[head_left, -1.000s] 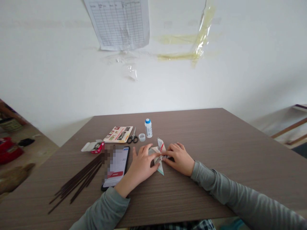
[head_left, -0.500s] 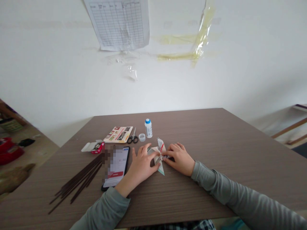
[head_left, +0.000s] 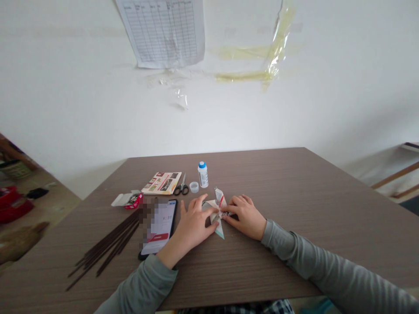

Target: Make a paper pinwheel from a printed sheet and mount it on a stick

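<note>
A paper pinwheel, folded from printed paper, lies on the table between my hands. Its blades point several ways, one with a red stripe and one with a teal edge. My left hand presses its left side and centre with thumb and index finger, the other fingers raised. From the right, my right hand pinches a blade close to the middle. My fingers hide part of the centre and the side blades.
Behind the pinwheel stand a glue bottle and its clear cap. To the left are scissors, a printed leaflet, a small red box, a phone and several thin dark sticks on the brown table.
Both hands stay on the pinwheel in nearly the same pose. The view has shifted very slightly.
</note>
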Demonstrator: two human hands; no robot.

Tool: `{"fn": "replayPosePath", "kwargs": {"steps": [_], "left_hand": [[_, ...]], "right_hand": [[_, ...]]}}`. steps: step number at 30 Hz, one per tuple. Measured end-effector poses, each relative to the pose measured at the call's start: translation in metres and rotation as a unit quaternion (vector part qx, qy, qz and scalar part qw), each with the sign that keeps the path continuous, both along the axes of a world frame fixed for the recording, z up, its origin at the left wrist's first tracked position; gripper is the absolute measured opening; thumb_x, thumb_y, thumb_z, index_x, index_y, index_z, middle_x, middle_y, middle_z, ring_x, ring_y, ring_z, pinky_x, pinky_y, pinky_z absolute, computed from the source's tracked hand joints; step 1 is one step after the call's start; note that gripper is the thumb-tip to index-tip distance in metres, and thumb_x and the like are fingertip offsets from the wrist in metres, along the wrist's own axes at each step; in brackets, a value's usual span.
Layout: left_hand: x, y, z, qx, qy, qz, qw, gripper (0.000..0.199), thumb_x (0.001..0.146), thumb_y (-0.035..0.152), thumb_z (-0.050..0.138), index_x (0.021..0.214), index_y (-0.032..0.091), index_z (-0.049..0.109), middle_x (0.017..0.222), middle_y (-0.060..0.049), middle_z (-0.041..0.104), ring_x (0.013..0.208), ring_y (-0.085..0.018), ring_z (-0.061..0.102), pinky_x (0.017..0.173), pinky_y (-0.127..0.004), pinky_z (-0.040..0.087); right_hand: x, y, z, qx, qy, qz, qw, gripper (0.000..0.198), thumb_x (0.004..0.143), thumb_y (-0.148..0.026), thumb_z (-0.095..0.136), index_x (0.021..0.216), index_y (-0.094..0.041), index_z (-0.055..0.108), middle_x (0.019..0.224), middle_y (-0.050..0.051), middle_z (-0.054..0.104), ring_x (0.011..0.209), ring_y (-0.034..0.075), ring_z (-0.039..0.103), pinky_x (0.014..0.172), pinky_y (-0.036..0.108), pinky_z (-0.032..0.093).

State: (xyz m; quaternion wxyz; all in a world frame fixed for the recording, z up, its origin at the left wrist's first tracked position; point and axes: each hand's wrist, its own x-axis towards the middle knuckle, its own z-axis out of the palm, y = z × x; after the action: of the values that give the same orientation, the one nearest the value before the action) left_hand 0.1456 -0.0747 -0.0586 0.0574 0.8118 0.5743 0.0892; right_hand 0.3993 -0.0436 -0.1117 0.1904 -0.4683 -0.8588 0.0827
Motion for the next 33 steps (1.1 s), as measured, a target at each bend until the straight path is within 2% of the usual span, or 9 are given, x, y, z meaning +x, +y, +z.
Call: {"fn": "replayPosePath", "kwargs": {"steps": [7, 15, 17, 22, 27, 33], "left_hand": [[0.0052, -0.0011, 0.0072, -0.013, 0.01, 0.013, 1.0, 0.037, 0.112, 0.036, 0.1, 0.148, 0.043, 0.1, 0.197, -0.014, 0.069, 0.182, -0.055, 0.063, 0.148, -0.105, 0.034], [0.0052, -0.0009, 0.0032, -0.011, -0.002, 0.016, 1.0, 0.036, 0.109, 0.036, 0.103, 0.144, 0.043, 0.099, 0.194, -0.012, 0.071, 0.181, -0.053, 0.065, 0.148, -0.102, 0.039], [0.005, 0.0006, 0.0014, -0.012, -0.011, 0.025, 1.0, 0.04, 0.107, 0.036, 0.105, 0.146, 0.041, 0.098, 0.195, -0.014, 0.07, 0.181, -0.053, 0.066, 0.149, -0.1, 0.041], [0.0047, 0.0023, 0.001, -0.014, -0.012, 0.037, 0.999, 0.061, 0.106, 0.037, 0.107, 0.164, 0.035, 0.091, 0.199, -0.021, 0.063, 0.182, -0.055, 0.064, 0.151, -0.097, 0.04], [0.0038, 0.0007, 0.0029, -0.023, 0.003, 0.025, 0.999, 0.05, 0.11, 0.04, 0.103, 0.159, 0.045, 0.095, 0.201, -0.016, 0.062, 0.183, -0.054, 0.062, 0.15, -0.1, 0.037], [0.0029, 0.0016, 0.0034, -0.024, 0.005, 0.013, 1.0, 0.044, 0.111, 0.044, 0.101, 0.155, 0.045, 0.097, 0.201, -0.017, 0.062, 0.183, -0.057, 0.06, 0.148, -0.104, 0.034]], "right_hand": [[0.0, 0.0005, 0.0007, 0.001, 0.01, 0.0, 1.0, 0.026, 0.122, -0.039, 0.086, 0.144, -0.04, 0.1, 0.129, 0.01, 0.087, 0.132, 0.037, 0.083, 0.142, 0.072, 0.054], [-0.0001, 0.0002, 0.002, 0.001, 0.003, 0.0, 1.0, 0.025, 0.124, -0.042, 0.086, 0.145, -0.039, 0.099, 0.128, 0.01, 0.087, 0.132, 0.036, 0.082, 0.139, 0.071, 0.056], [0.0007, 0.0004, 0.001, 0.003, 0.0, 0.003, 1.0, 0.025, 0.125, -0.044, 0.086, 0.145, -0.039, 0.099, 0.129, 0.009, 0.087, 0.132, 0.036, 0.082, 0.139, 0.071, 0.056], [0.0014, 0.0006, 0.0004, -0.006, 0.001, 0.007, 1.0, 0.023, 0.125, -0.045, 0.085, 0.144, -0.04, 0.099, 0.131, 0.01, 0.088, 0.134, 0.036, 0.082, 0.142, 0.072, 0.054], [-0.0001, 0.0003, 0.0004, -0.009, 0.009, 0.008, 1.0, 0.025, 0.125, -0.042, 0.084, 0.145, -0.039, 0.099, 0.132, 0.011, 0.087, 0.135, 0.037, 0.082, 0.141, 0.073, 0.054], [0.0016, 0.0004, -0.0003, -0.002, 0.012, 0.01, 1.0, 0.027, 0.124, -0.041, 0.083, 0.145, -0.039, 0.1, 0.13, 0.011, 0.087, 0.133, 0.038, 0.082, 0.14, 0.072, 0.055]]}}
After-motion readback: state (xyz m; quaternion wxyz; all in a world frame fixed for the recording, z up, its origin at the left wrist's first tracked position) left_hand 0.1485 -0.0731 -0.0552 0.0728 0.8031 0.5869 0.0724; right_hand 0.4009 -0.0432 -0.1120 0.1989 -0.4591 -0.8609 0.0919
